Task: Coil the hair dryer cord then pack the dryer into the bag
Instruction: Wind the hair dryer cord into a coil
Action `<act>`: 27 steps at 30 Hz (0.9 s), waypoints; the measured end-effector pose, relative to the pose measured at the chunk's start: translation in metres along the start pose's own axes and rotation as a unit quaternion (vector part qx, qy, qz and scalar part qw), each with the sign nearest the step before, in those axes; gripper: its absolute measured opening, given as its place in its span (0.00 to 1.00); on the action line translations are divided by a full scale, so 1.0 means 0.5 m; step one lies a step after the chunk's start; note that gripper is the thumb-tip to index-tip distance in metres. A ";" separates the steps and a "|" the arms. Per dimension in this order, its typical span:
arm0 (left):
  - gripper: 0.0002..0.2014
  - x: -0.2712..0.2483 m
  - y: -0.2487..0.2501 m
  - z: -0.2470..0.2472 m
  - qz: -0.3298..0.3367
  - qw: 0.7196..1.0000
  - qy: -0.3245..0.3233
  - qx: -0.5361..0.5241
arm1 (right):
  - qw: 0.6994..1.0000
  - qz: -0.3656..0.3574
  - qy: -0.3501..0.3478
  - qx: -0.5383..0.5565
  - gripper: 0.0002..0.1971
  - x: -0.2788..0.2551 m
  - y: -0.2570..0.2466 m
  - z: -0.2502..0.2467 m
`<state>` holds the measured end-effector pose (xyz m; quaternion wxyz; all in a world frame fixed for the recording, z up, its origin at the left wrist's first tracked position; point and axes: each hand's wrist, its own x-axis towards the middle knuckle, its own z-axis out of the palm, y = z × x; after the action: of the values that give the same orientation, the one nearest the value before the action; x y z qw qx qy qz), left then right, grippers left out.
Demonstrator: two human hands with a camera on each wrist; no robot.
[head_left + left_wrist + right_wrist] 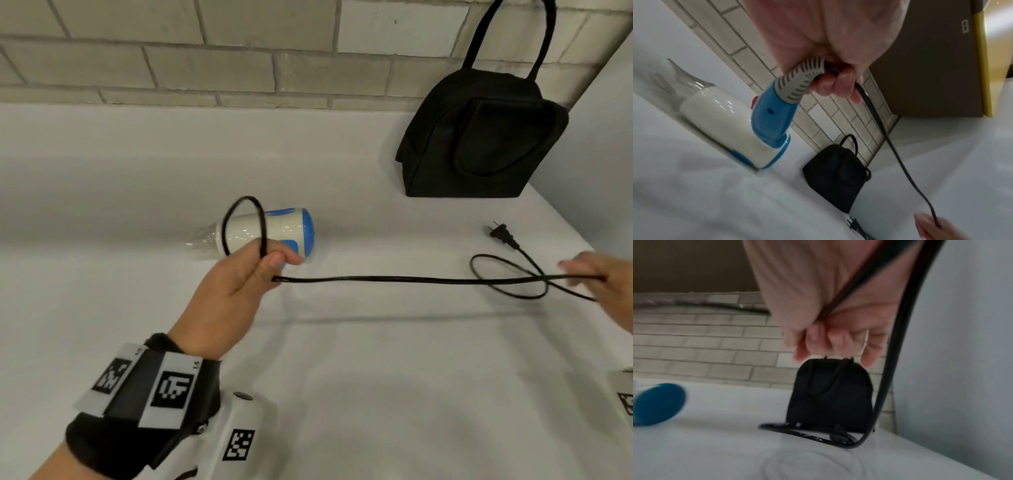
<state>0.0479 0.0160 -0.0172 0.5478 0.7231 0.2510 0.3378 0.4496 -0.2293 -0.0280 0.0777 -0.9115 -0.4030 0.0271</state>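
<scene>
Left hand: the left hand [236, 277] is curled round the grey ribbed strain-relief end of the handle and pinches the first loop of cord, which stands up above the knuckles; this grip looks firm.
Dryer: the small white-and-blue plastic hair dryer with a clear nozzle [263, 231] lies on its side on the white counter [342, 394], just behind the left hand. It looks light and rigid, with a glossy, probably slippery barrel; the blue handle [772, 116] seems the surest place to take hold.
Cord: the thin black rubbery cord [411, 280] runs nearly taut between the two hands. It looks limp and springy, likely to kink or uncoil unless each turn is pinned under the thumb.
Loose tail: a slack loop and the black two-pin plug [501, 234] lie on the counter near the right hand; the plug is the stiff end, best tucked in last.
Right hand: the right hand [606, 281] is blurred; fingers curl round the cord, apparently loosely.
Bag: the soft black fabric bag with long handles [479, 137] stands against the tiled wall [205, 51], well apart from the dryer; it may sag when loaded.
</scene>
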 end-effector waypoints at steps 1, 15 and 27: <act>0.15 -0.003 0.003 0.010 0.004 1.000 -0.012 0.007 | 0.998 0.030 0.051 -0.006 0.20 0.021 0.046 -0.001; 0.11 -0.013 -0.007 -0.050 0.017 0.990 0.017 0.141 | 0.981 -0.005 -0.110 0.157 0.38 -0.087 -0.146 -0.034; 0.17 0.070 -0.002 -0.094 -0.052 0.962 0.267 0.012 | 0.952 -0.204 -0.220 0.064 0.10 -0.143 -0.268 0.033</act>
<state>0.0348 0.0713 -0.0028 0.4691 0.5989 0.4294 0.4867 0.3017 -0.1916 -0.0232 0.0491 -0.7746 -0.5846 0.2362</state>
